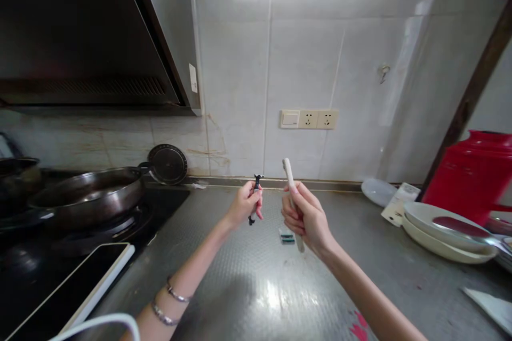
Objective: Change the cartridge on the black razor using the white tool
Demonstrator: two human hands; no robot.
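My left hand [245,203] is closed around a short, narrow object [257,181] with black ends and a greyish middle; its exact kind is too small to make out. My right hand [306,216] grips a white toothbrush [288,171], held nearly upright with its bristled head at the top. Both hands are raised above the metal countertop [256,282], a short distance apart. On the counter just beyond my right hand's fingers lies a small clear packet [287,236] with dark green strips.
A steel pan [90,197] sits on the black stove at left, near a white-edged phone-like slab [96,282] and a white cable [108,319]. Stacked plates [444,229], a white card [400,204] and a red jug [472,176] stand at right. Sockets [309,119] are on the wall.
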